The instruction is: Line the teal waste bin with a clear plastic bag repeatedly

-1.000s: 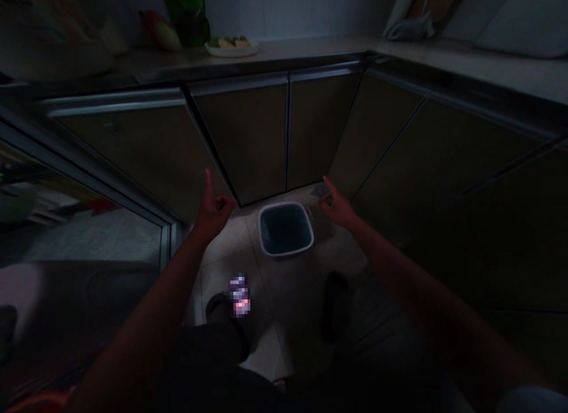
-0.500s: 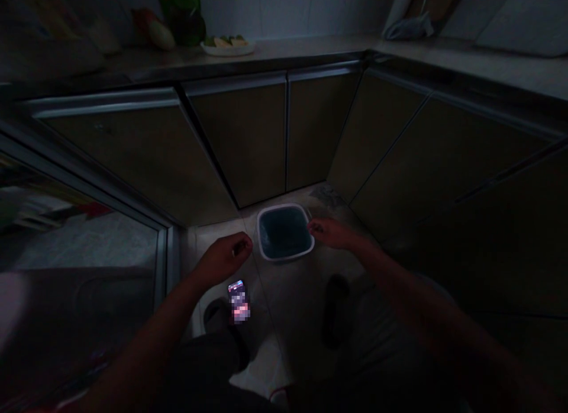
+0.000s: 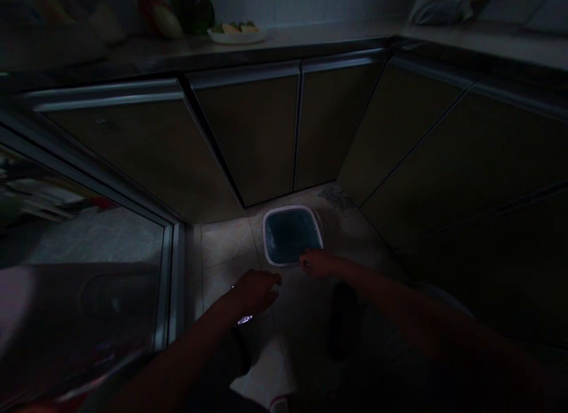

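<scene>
On the tiled floor stands a rounded square bin (image 3: 266,241) with a pale rim and a dark teal inside. My right hand (image 3: 317,263) is at its front right corner, fingers pinched together by the rim; what they hold, if anything, is too dark to make out. Thin translucent film seems to stick out past the rim on the right. My left hand (image 3: 255,290) hovers nearer to me, in front of the bin and apart from it, fingers loosely bent with a gap at the tips. Beneath it a lit phone (image 3: 245,320) is mostly hidden.
Cabinet doors (image 3: 248,141) enclose the corner behind and to the right. Above runs a counter (image 3: 302,35) with a plate of food (image 3: 237,37). A metal-framed glass door (image 3: 166,283) is at left. My feet flank the floor below; the room is dim.
My right hand has moved from the bin's right side round to its front right corner. My left hand has come right and toward me, loosening its fingers and covering most of the phone.
</scene>
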Demonstrator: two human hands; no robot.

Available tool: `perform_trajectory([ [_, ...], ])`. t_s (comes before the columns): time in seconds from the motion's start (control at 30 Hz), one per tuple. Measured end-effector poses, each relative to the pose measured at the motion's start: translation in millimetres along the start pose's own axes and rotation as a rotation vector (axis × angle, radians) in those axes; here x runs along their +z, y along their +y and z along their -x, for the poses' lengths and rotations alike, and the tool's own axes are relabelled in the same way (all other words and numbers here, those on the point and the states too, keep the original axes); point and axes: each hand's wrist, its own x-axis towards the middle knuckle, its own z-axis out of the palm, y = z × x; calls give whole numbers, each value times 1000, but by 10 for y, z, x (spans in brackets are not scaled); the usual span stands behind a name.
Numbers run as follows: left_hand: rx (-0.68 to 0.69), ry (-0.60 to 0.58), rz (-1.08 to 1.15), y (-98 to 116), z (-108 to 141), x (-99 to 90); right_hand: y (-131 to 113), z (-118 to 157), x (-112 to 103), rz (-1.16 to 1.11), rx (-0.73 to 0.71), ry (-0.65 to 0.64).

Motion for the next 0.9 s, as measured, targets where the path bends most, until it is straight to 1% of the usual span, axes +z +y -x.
perform_trajectory([
  [0.13,-33,-43,-16,-49,2,48,36,-34,96,9,20,-30],
  [0.2,-49,-60,-26,-75,10,70,38,-38,95,12,25,-40],
  [0.27,-50,-60,-31,-107,17,99,16,-25,50,22,12,-50],
  [0.47,-35,-22,0,-196,2,215,-83,62,-238,52,-11,-65],
  [0.53,-35,-14,20,-213,-12,238,-55,77,-369,-4,-43,-51],
  [0.63,-55,-12,26,-234,-43,254,47,105,-625,-187,-90,-19],
  [0.7,-82,-25,-2,-248,-75,263,123,142,-829,-309,-117,39],
  [0.77,-120,-32,-49,-259,-119,277,183,180,-1037,-365,-124,150],
  [0.83,-162,-30,-97,-263,-171,300,226,191,-1222,-357,-107,291],
  [0.9,-195,-23,-134,-262,-223,328,262,153,-1366,-332,-79,462],
])
